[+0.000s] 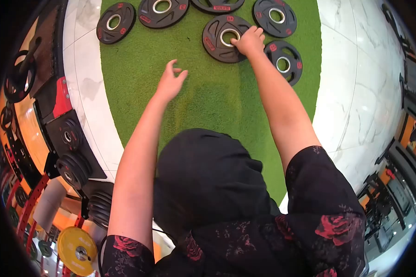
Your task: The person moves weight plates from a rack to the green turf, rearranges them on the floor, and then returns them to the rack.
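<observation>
A black weight plate (216, 45) with red markings and a silver centre ring lies flat on the green turf. My right hand (249, 42) grips its right side, the thumb at the centre hole and the fingers towards the outer rim; the fingertips' undersides are hidden. My left hand (172, 84) hangs over the turf to the left of that plate, open with fingers apart and nothing in it. Close to my right hand are a smaller plate (293, 60) below right and another plate (262, 18) above right.
More plates, one at the far left (104, 33) and one beside it (148, 18), lie along the turf's far part. White marble-look floor (339, 83) borders the turf (138, 83). Left stand racked plates (74, 168) and a yellow plate (69, 249); gym machines (388, 184) stand right.
</observation>
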`<state>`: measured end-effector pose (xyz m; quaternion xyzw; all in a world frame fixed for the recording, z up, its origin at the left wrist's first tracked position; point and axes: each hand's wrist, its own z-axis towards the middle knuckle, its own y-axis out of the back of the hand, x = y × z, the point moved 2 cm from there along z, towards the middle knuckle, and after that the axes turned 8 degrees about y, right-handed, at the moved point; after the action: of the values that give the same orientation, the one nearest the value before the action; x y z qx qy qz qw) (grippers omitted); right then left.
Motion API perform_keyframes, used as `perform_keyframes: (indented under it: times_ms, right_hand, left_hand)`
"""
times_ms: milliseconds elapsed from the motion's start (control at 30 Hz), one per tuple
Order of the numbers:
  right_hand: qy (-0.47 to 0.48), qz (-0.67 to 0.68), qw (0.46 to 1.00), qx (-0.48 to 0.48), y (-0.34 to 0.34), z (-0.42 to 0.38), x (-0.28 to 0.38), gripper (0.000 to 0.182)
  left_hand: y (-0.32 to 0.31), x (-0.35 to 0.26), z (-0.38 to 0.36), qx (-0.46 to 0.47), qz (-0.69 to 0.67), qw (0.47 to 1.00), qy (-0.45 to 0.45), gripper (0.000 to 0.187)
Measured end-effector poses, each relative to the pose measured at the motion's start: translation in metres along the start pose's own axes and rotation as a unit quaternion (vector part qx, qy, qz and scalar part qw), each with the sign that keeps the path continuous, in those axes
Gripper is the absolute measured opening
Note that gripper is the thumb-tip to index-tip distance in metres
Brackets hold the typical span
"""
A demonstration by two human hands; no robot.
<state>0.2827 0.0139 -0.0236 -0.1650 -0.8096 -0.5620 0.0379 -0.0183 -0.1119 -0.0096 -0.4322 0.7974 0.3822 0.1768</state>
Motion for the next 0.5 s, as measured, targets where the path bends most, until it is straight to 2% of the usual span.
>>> perform_keyframes:
  times_ms: [67,133,300,367,400,433,500]
  right_hand:
    - [0.011,-0.003,1.000,-0.006,-0.001,-0.004,-0.004,0.098]
    - [0.014,0.005,1.000,-0.014,0.006,-0.007,-0.001,0.089]
    - [0.065,-0.010,0.998,-0.012,-0.006,-0.027,0.021,0.080]
    - [0.126,-0.023,0.991,-0.031,-0.015,-0.040,0.041,0.077]
    - [0.156,-0.027,0.987,-0.042,-0.021,-0.050,0.052,0.076]
    - [0.167,-0.029,0.985,-0.041,-0.026,-0.058,0.062,0.076]
    - [0.214,-0.028,0.976,-0.009,-0.037,-0.072,0.083,0.077]
  left_hand:
    - [0.015,0.008,-0.007,-0.010,-0.026,0.999,0.042,0.077]
    - [0.017,0.010,-0.015,-0.014,-0.031,0.998,0.047,0.077]
    - [-0.002,0.000,-0.025,0.022,-0.065,0.995,0.067,0.083]
    - [-0.014,-0.003,-0.027,0.002,-0.130,0.989,0.075,0.090]
    - [-0.020,0.004,-0.024,0.005,-0.146,0.987,0.072,0.100]
    - [-0.027,0.007,-0.024,-0.005,-0.153,0.986,0.074,0.100]
    - [-0.036,0.012,-0.020,-0.108,-0.047,0.989,0.086,0.108]
